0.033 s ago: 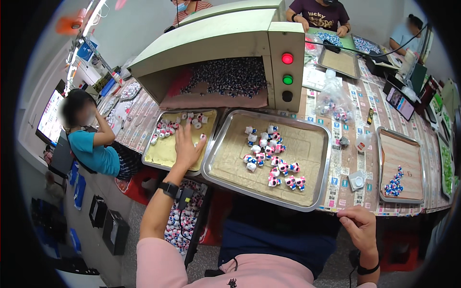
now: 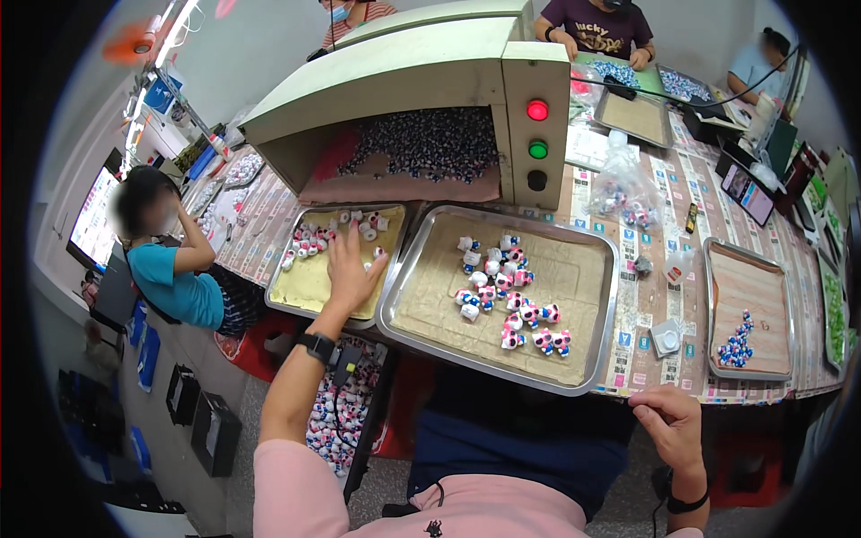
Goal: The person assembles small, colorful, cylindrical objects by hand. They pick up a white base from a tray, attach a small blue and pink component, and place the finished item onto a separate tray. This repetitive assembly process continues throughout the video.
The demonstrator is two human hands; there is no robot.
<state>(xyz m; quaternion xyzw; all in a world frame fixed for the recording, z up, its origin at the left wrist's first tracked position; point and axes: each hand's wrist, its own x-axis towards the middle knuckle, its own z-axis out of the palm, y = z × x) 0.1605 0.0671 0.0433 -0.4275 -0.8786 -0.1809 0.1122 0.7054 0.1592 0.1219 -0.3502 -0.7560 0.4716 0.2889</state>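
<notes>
My left hand (image 2: 352, 273) lies with its fingers spread over the smaller tray (image 2: 300, 291), which has a yellowish lining. Small white and pink toy heads (image 2: 309, 238) sit in that tray, several close around my fingers. Whether the fingertips touch any is hidden. To the right, a larger metal tray (image 2: 574, 359) bears white, pink and blue toy figures (image 2: 529, 309) in loose clusters. My right hand (image 2: 671, 421) is at the table's front edge, its fingers curled and thumb close to the index finger. Anything between those fingertips cannot be made out.
A beige tunnel machine (image 2: 395, 76) with many small parts inside stands behind the trays. Right lie a plastic bag (image 2: 623, 175), a small bottle (image 2: 679, 264) and another tray (image 2: 771, 359). Below left, a bin of toy pieces (image 2: 336, 430). A person in teal (image 2: 175, 278) sits left.
My left hand has shifted very slightly over the smaller tray. My right hand and the toy figures stay where they were.
</notes>
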